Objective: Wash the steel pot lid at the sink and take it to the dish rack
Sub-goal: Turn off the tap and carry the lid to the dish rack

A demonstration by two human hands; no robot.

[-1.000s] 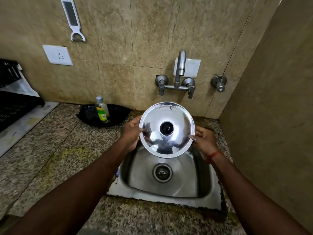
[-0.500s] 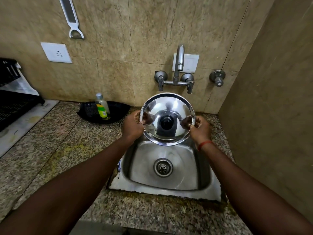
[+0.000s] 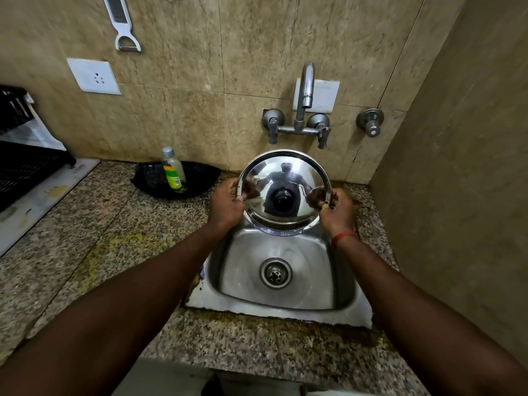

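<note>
A round steel pot lid [image 3: 285, 172] with a black knob at its centre is held upright-tilted over the back of the steel sink [image 3: 345, 298], its shiny face toward me. My left hand [image 3: 225, 205] grips its left rim and my right hand [image 3: 337, 208] grips its right rim. The tap [image 3: 303, 104] on the wall is just above the lid; no water is seen running. The black dish rack [image 3: 23, 164] stands at the far left on the counter.
A soap bottle [image 3: 173, 170] stands in a black tray [image 3: 197, 178] left of the sink. A socket [image 3: 94, 77] and a hanging peeler [image 3: 121, 24] are on the tiled wall. A side wall closes in the right. Granite counter [image 3: 100, 238] surrounds the sink.
The lid has tipped up from facing me flat to a more upright tilt and moved slightly toward the tap. Both hands kept their hold on the rim.
</note>
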